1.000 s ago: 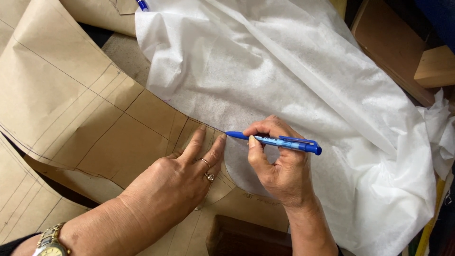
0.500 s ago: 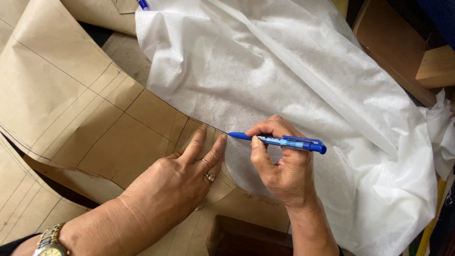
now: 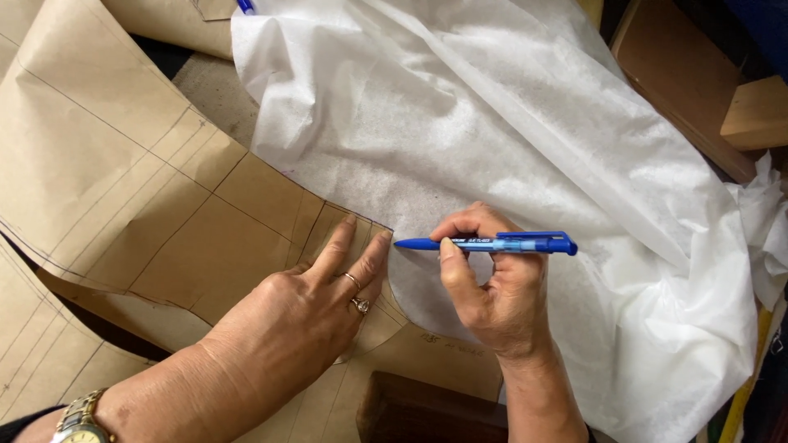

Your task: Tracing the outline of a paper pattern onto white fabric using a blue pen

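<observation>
White fabric (image 3: 509, 123): large crumpled sheet, spread across the upper right. Brown paper pattern (image 3: 164, 213): ruled with lines, overlapping the fabric's edge. Left hand (image 3: 304, 320): flat, fingers spread, pressing the pattern corner. Right hand (image 3: 492, 287): clamped on blue pen (image 3: 492, 244), tip at the pattern's corner.

The left hand (image 3: 304, 320) covered part of the brown paper pattern (image 3: 148, 205), hiding its ruled lines beneath the palm. The gold wristwatch (image 3: 78, 420) was cut off at the bottom edge. A second blue pen (image 3: 244, 6) showed only its end at the top. Handwriting beside the right hand (image 3: 492, 303) was too small to read.
</observation>
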